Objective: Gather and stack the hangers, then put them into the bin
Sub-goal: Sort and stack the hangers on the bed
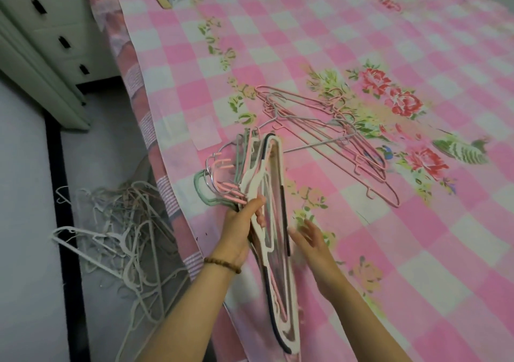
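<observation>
Soft, even light covers the bed [361, 41], shadows faint. The floor [25, 222] left of the left hand [239, 228] lies dimmer. The right hand [308, 239] is smeared by motion blur; the hangers [254, 179] gripped in the left hand look sharper. Wide-angle distortion bends the drawers [55, 27] beyond the left hand.

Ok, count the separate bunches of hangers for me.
3. One bunch gripped by the left hand; one loose pile on the bed; one tangled heap down beside the bed. Others may lie out of view.
</observation>
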